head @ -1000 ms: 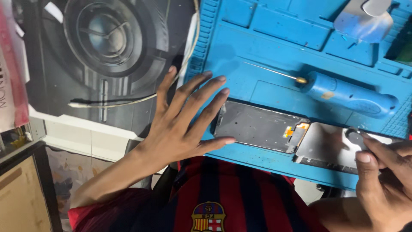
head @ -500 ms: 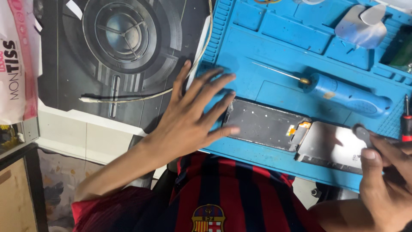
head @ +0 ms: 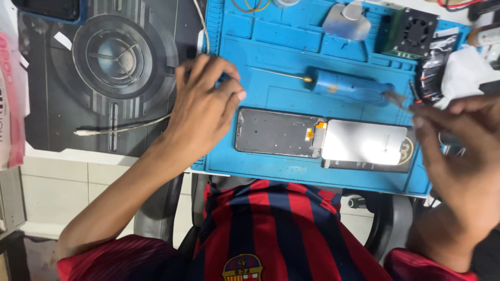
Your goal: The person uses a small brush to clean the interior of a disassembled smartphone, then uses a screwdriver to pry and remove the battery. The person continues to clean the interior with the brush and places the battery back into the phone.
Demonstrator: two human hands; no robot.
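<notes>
A person's left hand [head: 205, 104], fingers curled and empty, steadies the blue repair mat [head: 291, 44] beside an opened phone [head: 276, 132], best held flat while the right hand [head: 458, 151], grip unclear, nears.

The left hand [head: 205, 106] lay palm down with its fingers curled loosely inward, knuckles raised, its bare forearm running off toward seven o'clock. The right hand [head: 461, 156] hung at three o'clock, blurred, fingers drawn together and pointing toward nine o'clock, wrist bent down toward five o'clock; whether it gripped anything could not be told.
</notes>
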